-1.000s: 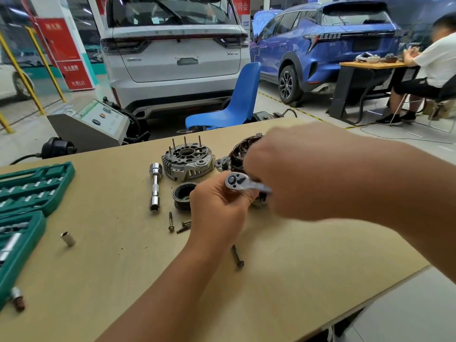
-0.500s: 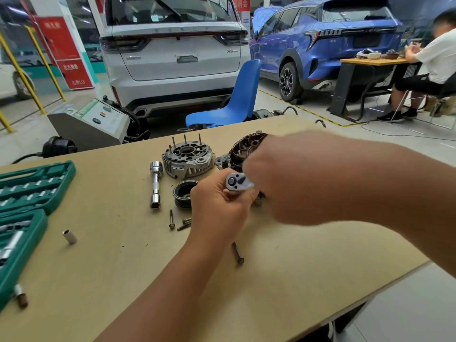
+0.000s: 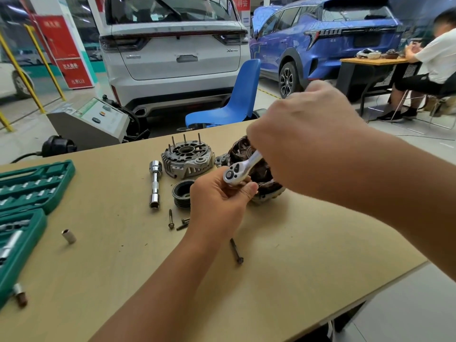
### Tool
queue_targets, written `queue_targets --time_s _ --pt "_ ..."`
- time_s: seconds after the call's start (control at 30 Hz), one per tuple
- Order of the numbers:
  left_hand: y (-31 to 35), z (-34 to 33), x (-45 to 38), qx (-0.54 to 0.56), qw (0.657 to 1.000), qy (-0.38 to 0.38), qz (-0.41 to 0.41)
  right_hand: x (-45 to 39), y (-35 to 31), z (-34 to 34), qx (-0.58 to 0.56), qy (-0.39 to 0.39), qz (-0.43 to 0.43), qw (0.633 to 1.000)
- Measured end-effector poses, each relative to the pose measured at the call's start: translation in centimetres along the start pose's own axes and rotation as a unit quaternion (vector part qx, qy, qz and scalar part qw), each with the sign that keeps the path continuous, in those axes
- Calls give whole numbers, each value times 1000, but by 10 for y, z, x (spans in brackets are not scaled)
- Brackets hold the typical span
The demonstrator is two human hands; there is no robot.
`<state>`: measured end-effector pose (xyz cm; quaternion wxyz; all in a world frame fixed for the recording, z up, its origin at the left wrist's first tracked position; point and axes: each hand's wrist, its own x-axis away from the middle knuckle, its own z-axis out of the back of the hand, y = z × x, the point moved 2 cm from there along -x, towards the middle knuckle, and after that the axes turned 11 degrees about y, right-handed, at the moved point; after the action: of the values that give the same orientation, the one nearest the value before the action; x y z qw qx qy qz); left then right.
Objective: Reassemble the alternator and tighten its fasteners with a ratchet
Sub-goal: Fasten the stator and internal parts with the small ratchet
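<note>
We hold the ratchet [image 3: 240,170] in both hands above the wooden table [image 3: 308,255]. Our right hand [image 3: 303,141] is curled round its handle, which hides most of the shaft; our left hand [image 3: 219,201] pinches the ratchet's round head from below, thumb and fingers closed on it. Just under and behind the head sits the alternator stator and housing [image 3: 261,174], dark copper windings showing, resting on the table and partly covered by our right hand.

To its left, close beside it, stands the alternator end cover [image 3: 187,159] with four studs pointing up. In front of the cover lies the ribbed pulley [image 3: 182,193], touching or nearly touching our left hand. Left of the pulley a long chrome socket extension [image 3: 155,183] lies lengthwise, apart from the cover. Three loose bolts [image 3: 170,218] lie near our left wrist, and one long bolt [image 3: 237,250] lies alone to the right of our left forearm.

The green socket set case [image 3: 32,188] fills the table's left edge, open, with a small loose socket [image 3: 68,236] between it and the bolts. A wide bare stretch of tabletop runs between the case and the parts, and another to the right of the long bolt as far as the table's near right edge. Beyond the far edge stand a blue chair [image 3: 237,95] and a white car [image 3: 172,53].
</note>
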<state>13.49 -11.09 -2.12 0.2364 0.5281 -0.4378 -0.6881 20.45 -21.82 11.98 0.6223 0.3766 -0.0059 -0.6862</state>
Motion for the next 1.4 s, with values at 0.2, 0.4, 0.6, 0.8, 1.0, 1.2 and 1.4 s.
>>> queue_targets --time_s 0.2,0.4,0.6,0.8,1.0,1.2,1.4 --pt "3 -1 3 5 1000 12 -20 2 -14 -5 -57 -132 30 989" --pt "6 0 2 9 1000 -2 -24 8 -14 -6 -66 -80 16 995" --pt "1 -2 2 6 999 -16 -35 2 0 -3 -21 -11 3 1000" --pt "9 -3 6 13 998 9 -65 7 -9 -11 -66 -74 20 995" --pt "-1 -1 3 15 1000 9 -5 5 -16 -8 -78 -92 39 992" --pt "0 1 0 41 999 -19 29 -1 -1 0 -18 -6 1 1000" --pt "4 -1 1 44 999 -28 2 10 -15 6 -72 -117 15 990"
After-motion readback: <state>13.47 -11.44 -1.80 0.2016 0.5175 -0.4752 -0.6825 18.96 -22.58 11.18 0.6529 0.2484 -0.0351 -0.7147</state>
